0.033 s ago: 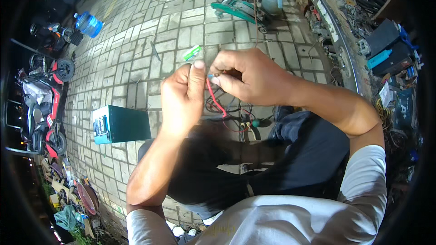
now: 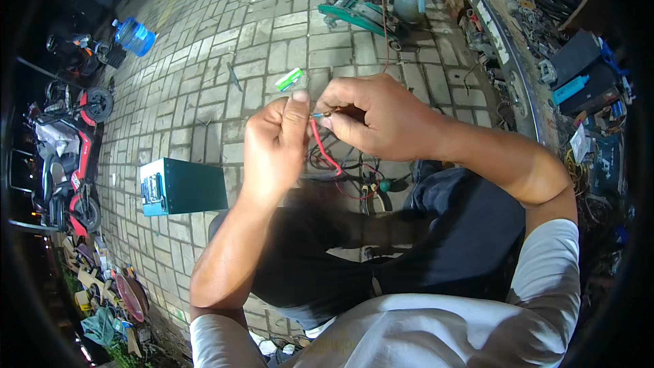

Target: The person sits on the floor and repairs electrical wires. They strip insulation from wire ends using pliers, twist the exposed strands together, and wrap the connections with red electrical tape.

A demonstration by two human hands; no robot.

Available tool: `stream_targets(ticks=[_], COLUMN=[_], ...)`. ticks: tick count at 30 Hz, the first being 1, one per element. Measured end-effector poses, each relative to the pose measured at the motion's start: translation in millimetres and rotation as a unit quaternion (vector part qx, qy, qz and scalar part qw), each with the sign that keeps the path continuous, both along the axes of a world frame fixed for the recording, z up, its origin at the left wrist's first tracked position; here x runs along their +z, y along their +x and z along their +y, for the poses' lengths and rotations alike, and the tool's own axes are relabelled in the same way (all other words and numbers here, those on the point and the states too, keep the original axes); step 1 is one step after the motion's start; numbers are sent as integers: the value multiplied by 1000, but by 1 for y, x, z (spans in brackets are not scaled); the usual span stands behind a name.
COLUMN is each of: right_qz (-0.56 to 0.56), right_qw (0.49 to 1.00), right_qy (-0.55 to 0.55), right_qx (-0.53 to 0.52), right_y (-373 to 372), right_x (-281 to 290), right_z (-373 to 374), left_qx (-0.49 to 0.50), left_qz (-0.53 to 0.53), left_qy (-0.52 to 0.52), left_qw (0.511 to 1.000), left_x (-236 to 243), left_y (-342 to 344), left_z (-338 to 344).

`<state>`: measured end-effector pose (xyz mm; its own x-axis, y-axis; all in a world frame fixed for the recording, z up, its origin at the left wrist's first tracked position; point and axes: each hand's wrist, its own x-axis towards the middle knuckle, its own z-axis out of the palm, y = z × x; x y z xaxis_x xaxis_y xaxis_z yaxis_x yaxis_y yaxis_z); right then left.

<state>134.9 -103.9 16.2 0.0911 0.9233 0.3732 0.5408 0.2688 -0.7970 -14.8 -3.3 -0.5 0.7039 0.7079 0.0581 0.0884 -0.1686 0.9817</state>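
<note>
In front of my bent knees, my left hand [image 2: 278, 138] is closed with its thumb pressed on the curled index finger, gripping a red insulated wire [image 2: 324, 148] that hangs below it. Against it, my right hand [image 2: 392, 117] pinches a thin wire end between thumb and fingertips; a small blue piece [image 2: 317, 116] and a brownish metal bit show there. Fingers partly hide where the pieces meet. Under the hands, dark cables and a thin red lead lie on the paving beside pliers [image 2: 368, 199] and a round green thing [image 2: 385, 185].
A dark green box [image 2: 194, 187] stands left on the paving. Ahead lie a green-and-white packet [image 2: 289, 80], a green floor jack [image 2: 357, 17] and a greyish jug [image 2: 409, 0]. Parked scooters [image 2: 82, 157] and a blue water bottle [image 2: 134, 37] are left; cluttered parts [image 2: 538, 34] line the right.
</note>
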Motion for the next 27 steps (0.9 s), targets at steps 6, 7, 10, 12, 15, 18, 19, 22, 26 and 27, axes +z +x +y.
stream_targets(ticks=[6,7,10,12,15,18,19,22,26,27], right_qz=[62,71,121,119,93,81,75,63,31,26], right_qw=[996,995,992,993,995,996,997,998,999,999], right_qy=[-39,-47,-25,-21,-32,-20,-20,0,-21,-18], right_qx=[-42,-46,-22,-17,-22,-20,-20,-24,-26,-27], right_y=[10,12,10,6,3,2,2,2,5,7], right_x=[-6,-4,-8,-8,-4,-1,2,-2,2,-1], right_z=[-3,-4,-2,-3,-4,-5,-5,-6,-12,-13], left_qx=[-51,-34,-119,-75,-34,-18,-13,-55,-117,-115], left_qz=[-78,-138,-155,-129,-144,-138,-126,-151,-65,-9], left_qy=[-12,-7,28,38,-5,-92,-154,-274,-121,-24], left_qw=[996,990,980,988,989,986,980,948,984,993], left_x=[-8,-1,2,-3,0,4,4,5,8,7], left_y=[-2,3,3,1,7,11,12,3,-4,-6], left_z=[13,4,-3,-2,-7,-10,-11,2,3,0])
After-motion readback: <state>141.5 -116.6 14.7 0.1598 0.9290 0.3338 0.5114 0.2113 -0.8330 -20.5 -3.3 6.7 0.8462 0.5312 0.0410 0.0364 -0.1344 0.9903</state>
